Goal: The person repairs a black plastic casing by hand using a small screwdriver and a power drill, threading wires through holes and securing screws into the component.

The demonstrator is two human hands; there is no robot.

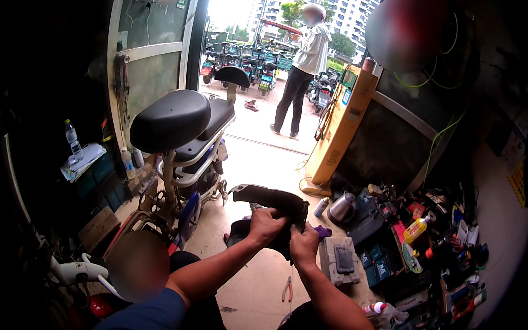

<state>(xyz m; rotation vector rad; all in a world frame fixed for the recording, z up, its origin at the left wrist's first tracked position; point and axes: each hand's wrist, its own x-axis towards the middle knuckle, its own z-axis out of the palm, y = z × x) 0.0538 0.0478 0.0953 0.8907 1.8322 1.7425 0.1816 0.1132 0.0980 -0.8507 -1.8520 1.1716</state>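
Note:
In front of me I hold a curved black plastic panel [269, 195], which looks like a scooter cover, above the floor. My left hand [267, 226] is closed on its inner side, fingertips partly hidden. Closed on the panel's lower right edge is my right hand [303, 245], with its thumb up. Another dark curved piece shows below my left hand; whether it joins the panel I cannot tell. A pair of pliers [287, 289] with reddish handles lies on the floor below my hands.
Left stands a scooter with a black seat [171, 120]. Right of my hands are a grey block [338, 260], a metal kettle [343, 208] and cluttered tools, bottles and batteries [380, 263]. A tall yellow cabinet [338, 130] flanks the doorway. Outside, a person [305, 67] stands near parked scooters.

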